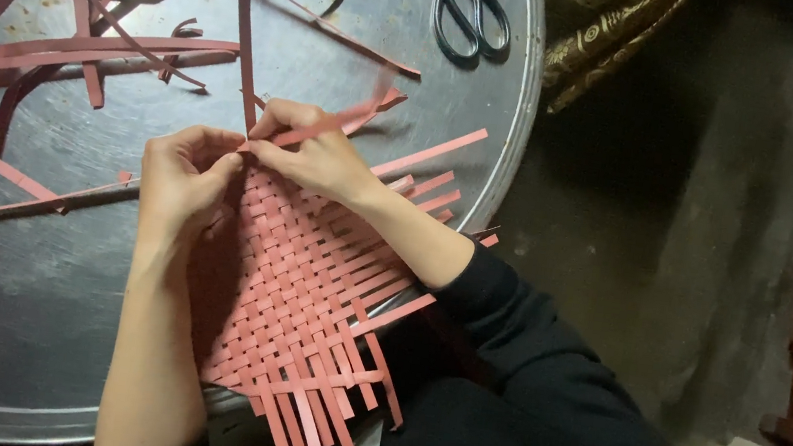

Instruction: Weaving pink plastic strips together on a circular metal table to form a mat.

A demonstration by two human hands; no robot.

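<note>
A woven mat of pink paper strips [307, 293] lies on a round grey metal tray [35, 290], its loose ends hanging over the near rim. My left hand [182, 177] pinches the mat's far corner at its left edge. My right hand [309, 152] holds a loose pink strip [354, 115] that slants up to the right from that same corner. The fingertips of both hands meet at the corner, hiding the weave under them.
Several loose pink and dark red strips [85, 49] lie scattered over the tray's far and left parts. Black-handled scissors [470, 15] rest at the tray's far right rim. Patterned cloth [606, 37] and a dark floor lie to the right.
</note>
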